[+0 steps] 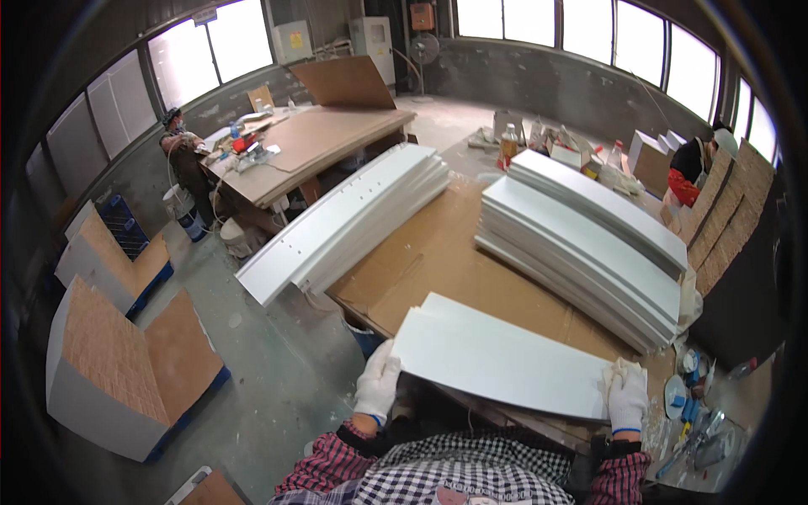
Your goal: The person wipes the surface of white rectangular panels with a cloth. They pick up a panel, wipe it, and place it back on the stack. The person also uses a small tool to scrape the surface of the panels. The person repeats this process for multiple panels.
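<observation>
A long white board (497,358) lies before me, with another white edge showing beneath its far left corner. My left hand (377,385), in a white knit glove, is closed on the board's left end. At the right end my right hand (627,404), gloved the same way, is closed at the board's edge. A crumpled cream patch by its fingers looks like a cloth. Beyond the board, a brown sheet-covered table (421,261) carries a stack of white boards (581,227) on the right. Another stack of white boards (353,206), the top one with small holes, stands on the left.
Tools and a tape roll (676,396) lie at my right. Bottles (508,145) and rags sit at the table's far side. Wood-faced panels (109,362) rest on blue pallets at left. One person (181,151) stands at a far-left bench, another (694,168) at far right.
</observation>
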